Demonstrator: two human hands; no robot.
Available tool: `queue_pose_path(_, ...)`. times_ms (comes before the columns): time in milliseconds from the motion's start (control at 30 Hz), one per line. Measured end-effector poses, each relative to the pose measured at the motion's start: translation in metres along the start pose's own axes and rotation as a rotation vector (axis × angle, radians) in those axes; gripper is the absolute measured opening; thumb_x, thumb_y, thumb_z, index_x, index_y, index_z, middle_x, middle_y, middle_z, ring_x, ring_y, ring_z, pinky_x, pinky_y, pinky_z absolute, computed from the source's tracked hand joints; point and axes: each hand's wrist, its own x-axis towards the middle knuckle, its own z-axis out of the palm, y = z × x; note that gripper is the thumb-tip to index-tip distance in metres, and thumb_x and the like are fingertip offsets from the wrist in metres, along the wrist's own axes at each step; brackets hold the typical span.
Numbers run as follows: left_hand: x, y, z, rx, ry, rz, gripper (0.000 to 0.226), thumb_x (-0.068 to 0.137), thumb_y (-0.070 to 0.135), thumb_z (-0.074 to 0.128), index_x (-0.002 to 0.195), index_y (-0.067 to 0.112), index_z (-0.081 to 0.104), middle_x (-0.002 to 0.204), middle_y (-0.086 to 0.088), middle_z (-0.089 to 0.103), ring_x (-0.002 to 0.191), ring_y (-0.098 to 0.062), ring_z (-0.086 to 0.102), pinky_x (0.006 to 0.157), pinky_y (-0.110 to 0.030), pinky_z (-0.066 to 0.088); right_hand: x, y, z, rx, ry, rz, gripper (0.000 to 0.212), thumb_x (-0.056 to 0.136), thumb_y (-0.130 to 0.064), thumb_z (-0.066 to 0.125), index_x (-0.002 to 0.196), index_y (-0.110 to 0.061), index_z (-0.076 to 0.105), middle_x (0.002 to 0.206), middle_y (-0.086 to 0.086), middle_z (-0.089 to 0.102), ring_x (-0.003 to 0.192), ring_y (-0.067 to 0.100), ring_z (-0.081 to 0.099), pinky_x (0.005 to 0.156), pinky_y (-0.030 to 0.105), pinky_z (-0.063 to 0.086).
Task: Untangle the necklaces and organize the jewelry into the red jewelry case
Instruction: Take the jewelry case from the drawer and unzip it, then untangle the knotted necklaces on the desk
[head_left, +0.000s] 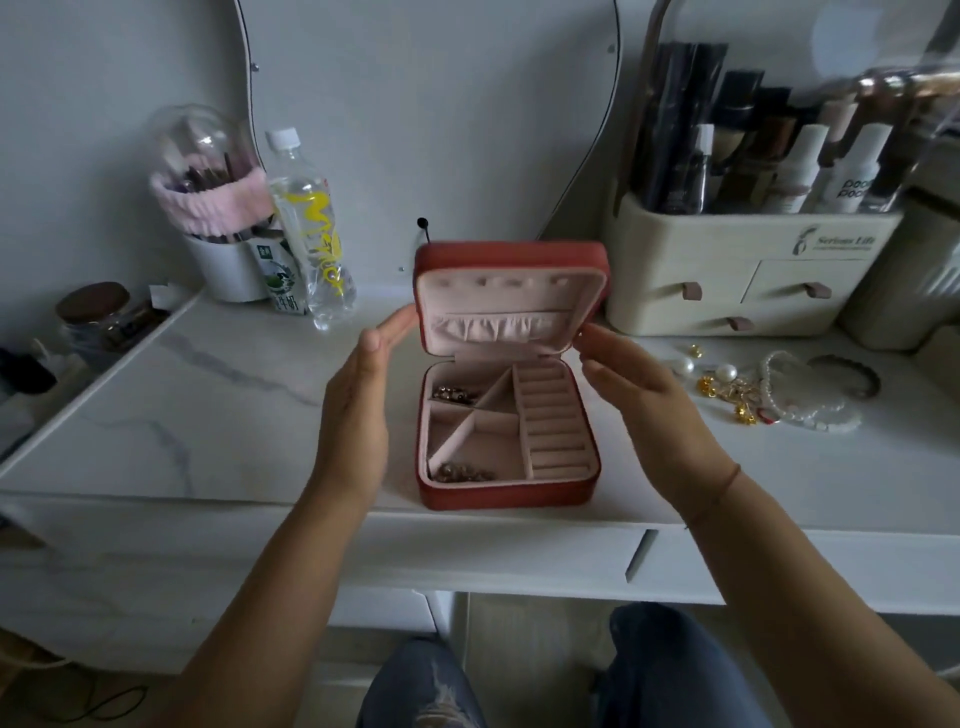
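The red jewelry case (506, 496) stands open on the white tabletop, its lid (511, 260) upright. Its pink lining has triangular compartments and a ring-roll section. Small gold-toned pieces lie in the upper left compartment (456, 393) and the lower left one (462, 473). My left hand (358, 405) is beside the case's left side, fingers straight, fingertips at the lid's left edge. My right hand (639, 395) is at the right side, fingers relaxed, fingertips near the lid's right edge. A pile of pearl and gold jewelry (753, 392) lies on the table to the right.
A cream cosmetics organizer (737, 280) with drawers stands at the back right. A clear plastic bottle (311, 234), a milk carton and a white cup with a pink headband (218, 208) stand at the back left. A mirror leans behind the case. The table's front edge has drawers.
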Motion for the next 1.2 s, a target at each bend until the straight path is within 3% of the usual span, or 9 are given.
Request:
queue_pose_path(100,0.024,-0.011,0.006,0.023,-0.039,-0.012,0.068,0.085,0.066,0.026,0.139,0.028,0.042,0.143,0.017,0.045,0.134,0.005,0.035,0.113,-0.017,0.023,0.011,0.004,0.006,0.034,0.004,0.026,0.036,0.096,-0.004,0.046,0.129,-0.018,0.048,0.11,-0.015,0.06,0.089,-0.018,0.058,0.073,0.003,0.044)
queue_pose_path(233,0.041,-0.035,0.015,0.088,-0.082,-0.095,0.071,0.089,0.065,0.027,0.148,0.026,0.031,0.153,0.015,0.031,0.139,0.005,0.026,0.118,-0.024,0.017,0.016,0.02,0.017,-0.106,-0.036,0.034,0.04,0.097,-0.008,0.047,0.135,-0.017,0.047,0.125,-0.005,0.06,0.114,0.003,0.056,0.095,0.015,0.044)
queue_pose_path(333,0.041,-0.046,0.024,0.125,-0.135,-0.155,0.055,0.101,0.048,0.026,0.15,0.025,0.026,0.159,0.01,0.018,0.139,0.008,0.014,0.114,-0.013,0.01,0.014,0.029,0.022,-0.296,-0.031,0.033,0.043,0.096,-0.012,0.05,0.138,-0.02,0.043,0.13,-0.007,0.051,0.114,0.0,0.052,0.092,0.007,0.039)
queue_pose_path(467,0.043,-0.05,0.027,0.078,-0.133,-0.197,0.089,0.076,0.077,0.022,0.149,0.027,0.029,0.157,0.013,0.02,0.141,0.005,0.015,0.107,-0.009,0.012,0.009,0.022,0.027,-0.742,0.078,-0.26,0.034,0.083,-0.035,0.064,0.116,-0.025,0.063,0.118,-0.008,0.054,0.112,0.012,0.048,0.096,0.036,0.043)
queue_pose_path(567,0.044,-0.05,0.026,0.052,-0.115,-0.19,0.09,0.073,0.077,0.022,0.147,0.028,0.034,0.156,0.012,0.025,0.141,0.004,0.019,0.107,-0.007,0.014,0.007,0.002,0.036,-0.734,-0.182,-0.419,0.013,0.071,-0.038,0.07,0.08,-0.029,0.074,0.082,-0.019,0.06,0.083,0.0,0.053,0.078,0.022,0.043)
queue_pose_path(733,0.043,-0.048,0.026,0.039,-0.123,-0.19,0.073,0.085,0.062,0.022,0.147,0.025,0.033,0.156,0.01,0.025,0.141,0.003,0.02,0.105,-0.006,0.016,0.017,-0.001,0.051,-0.944,-0.616,-0.313,0.02,0.076,-0.036,0.074,0.094,-0.028,0.076,0.092,-0.012,0.071,0.086,0.006,0.062,0.085,0.031,0.047)
queue_pose_path(867,0.043,-0.047,0.026,0.036,-0.123,-0.189,0.072,0.086,0.058,0.022,0.147,0.022,0.034,0.155,0.009,0.027,0.138,0.003,0.023,0.102,0.0,0.017,0.021,-0.006,0.055,-1.109,-0.617,-0.365,0.025,0.077,-0.046,0.069,0.099,-0.035,0.072,0.093,-0.016,0.07,0.091,0.006,0.059,0.094,0.036,0.034)
queue_pose_path(1000,0.042,-0.046,0.027,0.032,-0.124,-0.181,0.071,0.087,0.055,0.022,0.147,0.02,0.034,0.152,0.011,0.03,0.136,0.004,0.026,0.1,0.002,0.019,0.018,-0.007,0.062,-1.247,-0.588,-0.415,0.026,0.08,-0.05,0.065,0.101,-0.034,0.066,0.096,-0.015,0.066,0.091,0.007,0.055,0.079,0.03,0.018)
queue_pose_path(1200,0.041,-0.046,0.026,0.045,-0.114,-0.181,0.068,0.091,0.059,0.024,0.147,0.022,0.034,0.153,0.011,0.029,0.138,0.004,0.025,0.104,-0.005,0.019,0.017,-0.006,0.064,-1.266,-0.534,-0.466,0.015,0.084,-0.042,0.058,0.087,-0.028,0.063,0.088,-0.01,0.065,0.085,0.011,0.056,0.085,0.033,0.029)
